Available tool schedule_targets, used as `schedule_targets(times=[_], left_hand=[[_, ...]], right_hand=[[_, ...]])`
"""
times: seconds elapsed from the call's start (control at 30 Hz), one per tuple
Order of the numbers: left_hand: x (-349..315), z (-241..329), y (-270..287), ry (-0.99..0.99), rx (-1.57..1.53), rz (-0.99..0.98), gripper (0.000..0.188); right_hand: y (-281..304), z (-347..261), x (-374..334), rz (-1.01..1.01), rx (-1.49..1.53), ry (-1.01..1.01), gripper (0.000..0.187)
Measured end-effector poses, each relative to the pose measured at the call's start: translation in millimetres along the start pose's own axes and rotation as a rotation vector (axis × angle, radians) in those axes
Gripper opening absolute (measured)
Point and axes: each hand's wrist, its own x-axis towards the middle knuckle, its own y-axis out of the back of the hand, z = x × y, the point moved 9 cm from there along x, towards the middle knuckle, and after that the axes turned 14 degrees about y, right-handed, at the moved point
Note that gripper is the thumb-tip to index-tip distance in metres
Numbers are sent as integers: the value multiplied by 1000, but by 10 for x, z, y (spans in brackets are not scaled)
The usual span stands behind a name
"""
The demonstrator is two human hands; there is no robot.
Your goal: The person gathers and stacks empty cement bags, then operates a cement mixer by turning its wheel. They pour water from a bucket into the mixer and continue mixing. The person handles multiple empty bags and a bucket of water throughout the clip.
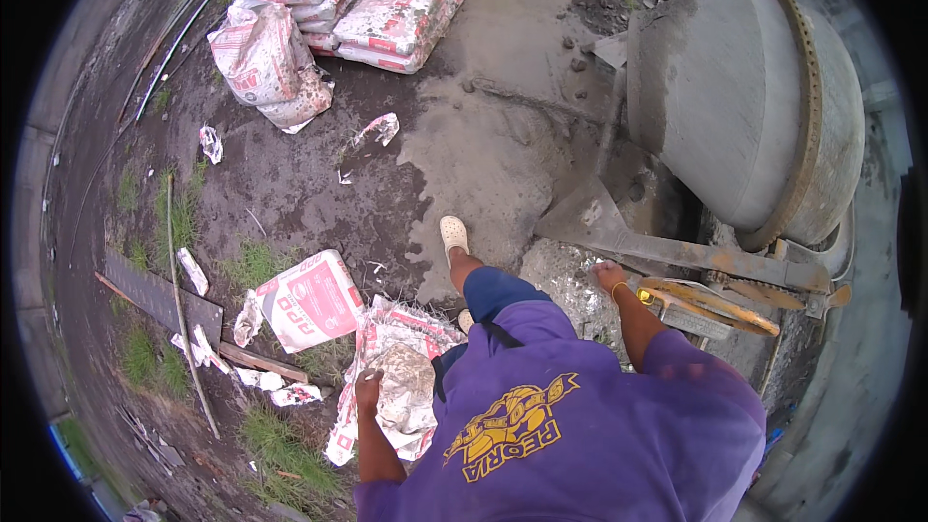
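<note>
My left hand (367, 391) hangs low on the left with its fingers curled in, and nothing shows in it. Behind it lie crumpled, dirty paper cement bags (406, 385); I cannot tell whether the hand touches them. My right hand (610, 276) is out to the right, fingers curled, a yellow band on its wrist. A pale spot shows at its fingertips, too small to name. Beside that hand is the metal frame (677, 249) of a grey concrete mixer (735, 97). One foot in a cream clog (453, 234) is forward on wet cement-smeared ground (483, 155).
Stacked cement bags (387, 24) stand at the far left, a torn-looking bag (266, 68) against them. Another red and white bag (311, 300) lies left of my legs. A long stick (177, 280), a dark board (164, 295) and paper scraps litter the grassy left side.
</note>
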Motion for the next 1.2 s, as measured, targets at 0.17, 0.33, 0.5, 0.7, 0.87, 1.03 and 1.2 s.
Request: schedule_targets(times=[0.17, 0.33, 0.5, 0.7, 0.87, 1.03, 1.2], left_hand=[[425, 1384, 479, -117, 85, -10, 50], [494, 2089, 1046, 200, -44, 20, 50], [399, 2555, 1379, 347, -166, 42, 54], [601, 2923, 1302, 507, 13, -172, 55], [1189, 3600, 1606, 396, 197, -326, 44], [2266, 4437, 2499, 339, 109, -163, 30], [3332, 5493, 3644, 376, 58, -177, 61]], right_hand=[[-486, -218, 917, -79, -388, -142, 46], [-1008, -1282, 1682, -173, -414, -305, 51], [-1473, -3457, 2959, -117, -417, -45, 53], [-1793, -5586, 4176, 89, -141, 298, 43], [-2136, -6081, 4432, 72, -168, 296, 42], [-2634, -5294, 4088, -112, -434, -128, 42], [-3077, -4973, 3199, 71, -544, -482, 38]])
